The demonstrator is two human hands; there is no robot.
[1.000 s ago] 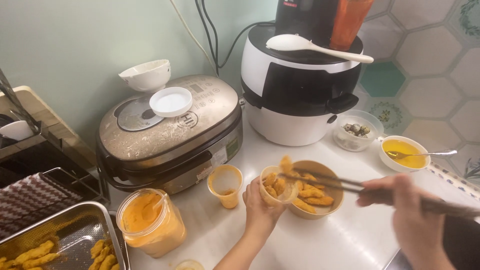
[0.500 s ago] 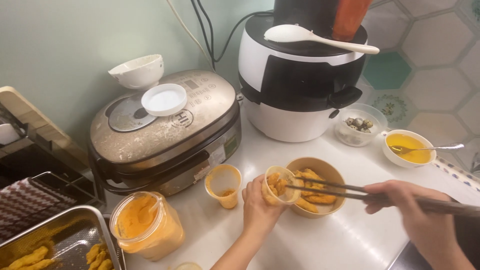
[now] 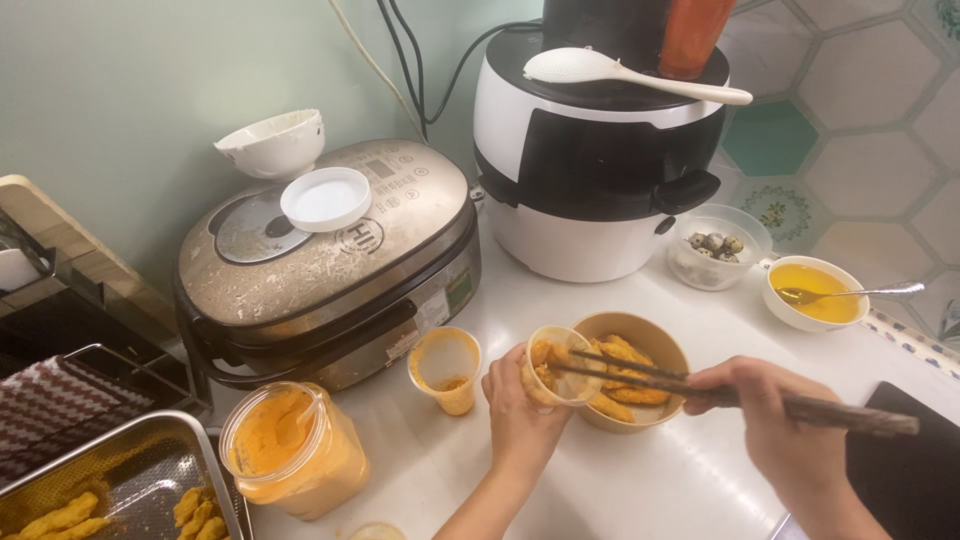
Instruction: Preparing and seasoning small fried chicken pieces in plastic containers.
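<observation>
My left hand (image 3: 516,412) grips a small clear plastic cup (image 3: 556,365) tilted toward a tan paper bowl (image 3: 660,345) of orange fried strips on the white counter. My right hand (image 3: 775,425) holds dark wooden chopsticks (image 3: 700,388) whose tips reach into the mouth of the tilted cup. A second small cup (image 3: 445,368) smeared with orange sauce stands upright just left of my left hand.
A clear tub of orange sauce (image 3: 293,448) and a metal tray with fried pieces (image 3: 120,490) sit at the lower left. Behind are a steel cooker (image 3: 330,265), a white and black cooker (image 3: 600,160), a bowl of small eggs (image 3: 715,250) and a bowl of yellow liquid (image 3: 815,290).
The left hand has tilted the small cup further toward the bowl, and the chopstick tips have moved from the bowl into the cup's mouth. The view has shifted slightly.
</observation>
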